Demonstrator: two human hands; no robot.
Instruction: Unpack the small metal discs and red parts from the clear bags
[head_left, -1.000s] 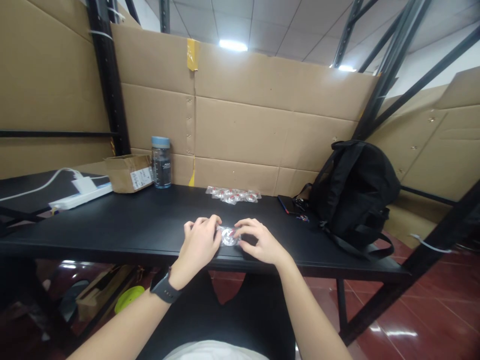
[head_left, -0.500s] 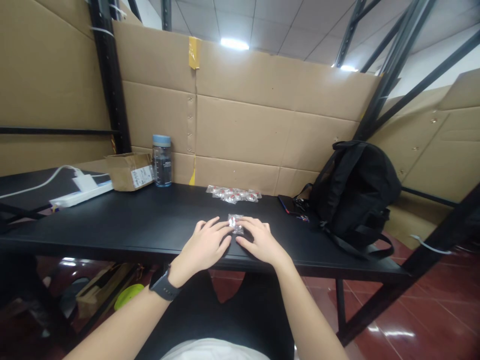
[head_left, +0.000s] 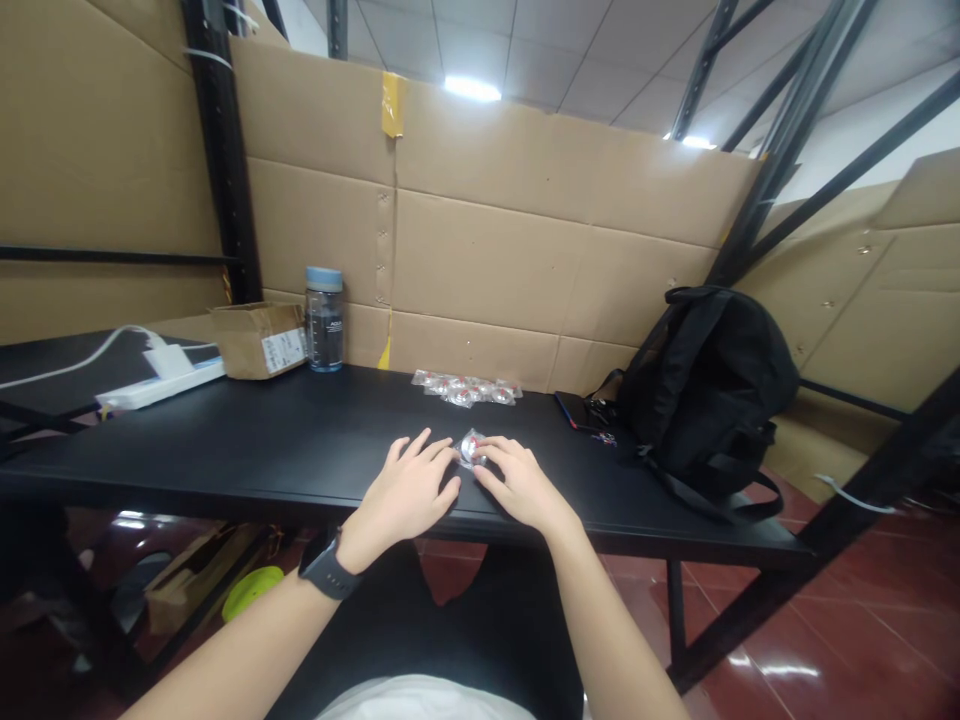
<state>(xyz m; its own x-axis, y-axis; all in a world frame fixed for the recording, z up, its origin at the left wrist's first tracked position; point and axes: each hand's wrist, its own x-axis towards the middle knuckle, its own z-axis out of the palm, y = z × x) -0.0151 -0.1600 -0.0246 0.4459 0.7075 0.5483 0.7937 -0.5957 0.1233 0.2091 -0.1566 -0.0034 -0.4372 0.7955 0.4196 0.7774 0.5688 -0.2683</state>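
A small clear plastic packet (head_left: 470, 448) with something red and white inside lies on the black table (head_left: 247, 440) near its front edge. My left hand (head_left: 409, 486) lies flat on the table with fingers spread, its fingertips at the packet's left side. From the right, my right hand (head_left: 517, 482) rests with its fingers over the packet's edge. A dark watch (head_left: 324, 568) is on my left wrist. A pile of several similar packets (head_left: 465, 388) sits farther back by the cardboard wall.
A black backpack (head_left: 705, 385) stands at the right with a phone (head_left: 576, 410) beside it. At the back left are a blue-lidded bottle (head_left: 324, 320), a small cardboard box (head_left: 259, 340) and a white power strip (head_left: 161, 380). Cardboard sheets wall the back.
The packet has slid away from the table's front edge under my fingers. Both hands went from curled around it to lying flatter on the table.
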